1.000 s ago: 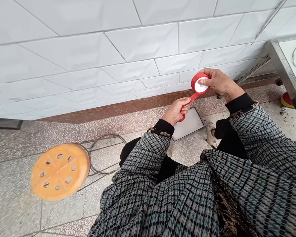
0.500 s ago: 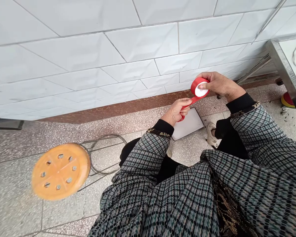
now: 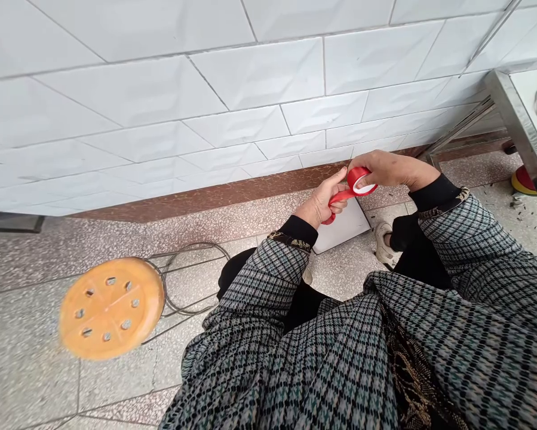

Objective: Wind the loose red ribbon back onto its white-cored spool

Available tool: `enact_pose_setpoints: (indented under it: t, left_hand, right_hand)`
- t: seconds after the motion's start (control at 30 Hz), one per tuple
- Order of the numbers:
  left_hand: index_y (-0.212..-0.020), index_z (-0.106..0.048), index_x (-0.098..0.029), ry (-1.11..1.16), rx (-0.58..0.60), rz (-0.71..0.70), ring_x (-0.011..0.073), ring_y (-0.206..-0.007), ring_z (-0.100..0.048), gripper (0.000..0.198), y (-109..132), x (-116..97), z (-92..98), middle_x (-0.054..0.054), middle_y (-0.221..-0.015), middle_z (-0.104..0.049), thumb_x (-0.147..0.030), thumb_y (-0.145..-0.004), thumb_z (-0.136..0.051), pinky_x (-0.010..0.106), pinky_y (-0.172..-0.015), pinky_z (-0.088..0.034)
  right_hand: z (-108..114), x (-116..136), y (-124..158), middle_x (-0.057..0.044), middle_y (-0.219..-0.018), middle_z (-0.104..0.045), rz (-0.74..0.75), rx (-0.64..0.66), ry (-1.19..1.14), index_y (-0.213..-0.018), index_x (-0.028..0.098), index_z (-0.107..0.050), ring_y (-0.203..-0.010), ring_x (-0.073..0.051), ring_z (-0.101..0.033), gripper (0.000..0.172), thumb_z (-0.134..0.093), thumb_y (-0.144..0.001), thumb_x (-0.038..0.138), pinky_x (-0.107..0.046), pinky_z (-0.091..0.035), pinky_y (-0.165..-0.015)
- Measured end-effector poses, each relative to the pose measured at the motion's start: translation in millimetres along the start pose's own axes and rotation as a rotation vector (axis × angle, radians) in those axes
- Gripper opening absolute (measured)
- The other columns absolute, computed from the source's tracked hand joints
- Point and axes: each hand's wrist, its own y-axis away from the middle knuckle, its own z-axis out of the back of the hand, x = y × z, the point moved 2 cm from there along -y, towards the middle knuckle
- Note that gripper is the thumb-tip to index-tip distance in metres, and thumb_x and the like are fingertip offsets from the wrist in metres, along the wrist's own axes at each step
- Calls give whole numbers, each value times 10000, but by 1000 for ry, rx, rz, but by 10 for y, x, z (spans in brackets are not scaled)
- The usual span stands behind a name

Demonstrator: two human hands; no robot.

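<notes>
A roll of red tape (image 3: 356, 176) with a white inner core is gripped in my right hand (image 3: 387, 167), the fingers wrapped over its top and side. From the roll a short red strip (image 3: 341, 197) runs left and down to my left hand (image 3: 324, 200). The fingers of my left hand are curled on that strip, with its thumb raised toward the roll. A bit of red hangs below the left fingers. Both hands are close together, low in front of the tiled wall. Beneath them a white flat panel (image 3: 343, 230) with a dark edge lies on the floor.
A round orange stool seat (image 3: 111, 307) on thin metal legs (image 3: 192, 263) lies to the left. White wall tiles (image 3: 257, 71) rise in front. At right stands a metal-framed table (image 3: 519, 125), with a red-and-yellow object (image 3: 524, 180) beneath it. My shoe (image 3: 387, 245) is beside the panel.
My right hand and the tape roll have come down and closer to my left hand, so the strip between them is shorter. The left thumb has lifted off the strip.
</notes>
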Motion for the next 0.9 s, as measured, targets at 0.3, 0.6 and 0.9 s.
enact_pose_setpoints:
  t: [0.3, 0.6, 0.9]
  left_hand:
    - [-750, -553, -205, -5, -44, -61, 27, -403, -179, 502, -63, 86, -18, -126, -521, -285, -543, -930, -877, 210, -432, -36]
    - [-786, -516, -221, 176, -86, -134, 25, -408, -195, 501, -58, -32, -25, -117, -540, -330, -591, -979, -792, 190, -403, -87]
    - [-850, -623, -191, 276, -51, -180, 38, -406, -233, 501, 9, -111, -76, -96, -551, -385, -657, -1015, -701, 207, -385, -135]
  right_hand:
    - [-184, 169, -120, -93, -899, -785, -16, -9, 256, -899, 217, -792, -904, -274, -702, 107, -796, -845, 125, -390, -466, -793]
    - [-52, -85, -101, -63, -978, -758, -37, -247, -141, -1027, 208, -754, -921, -242, -658, 235, -863, -827, 264, -387, -513, -835]
    - [-98, -103, -100, -71, -999, -774, -48, -270, -544, -1038, 228, -734, -965, -253, -675, 324, -889, -813, 403, -394, -602, -803]
